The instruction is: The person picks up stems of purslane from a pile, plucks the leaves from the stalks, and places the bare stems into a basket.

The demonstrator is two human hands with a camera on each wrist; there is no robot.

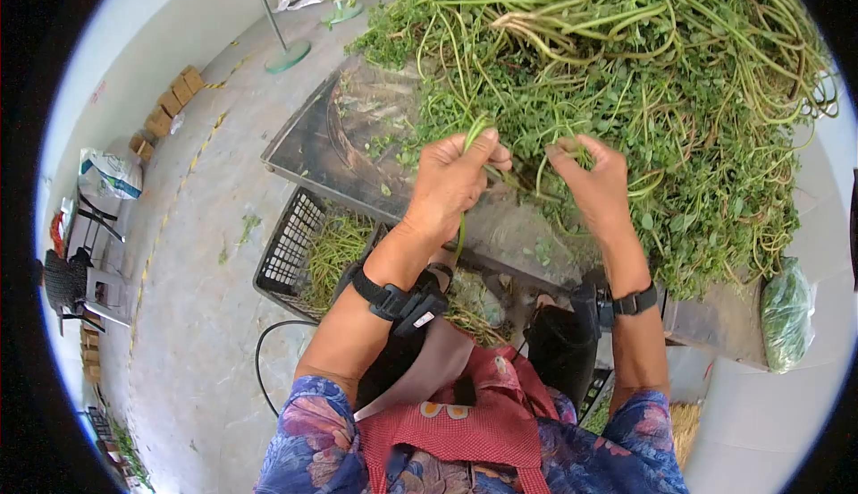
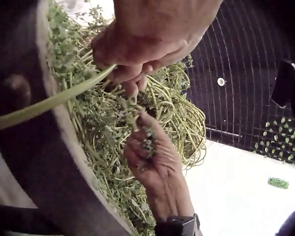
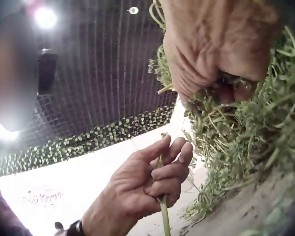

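Note:
My left hand [image 1: 451, 181] grips a long green stem [image 2: 54, 104], which hangs out below the fist. Thumb and curled fingers close round it in the right wrist view. To the right, my right hand [image 1: 597, 188] pinches a small leafy sprig [image 2: 149, 141] between thumb and fingers. Both hands are over the near edge of a big heap of leafy stems [image 1: 715, 145], a short gap apart. The heap lies on a worn, dirt-covered table [image 1: 527, 236], with long stems trailing out of it.
Below the table's left side stands a black plastic crate [image 1: 268, 266] with cut stems [image 1: 338, 257] inside. A plastic bag of greens [image 1: 786, 315] lies at the table's right end. Farther off are a standing fan [image 1: 288, 54], small cardboard boxes [image 1: 170, 102] and a white sack [image 1: 109, 174].

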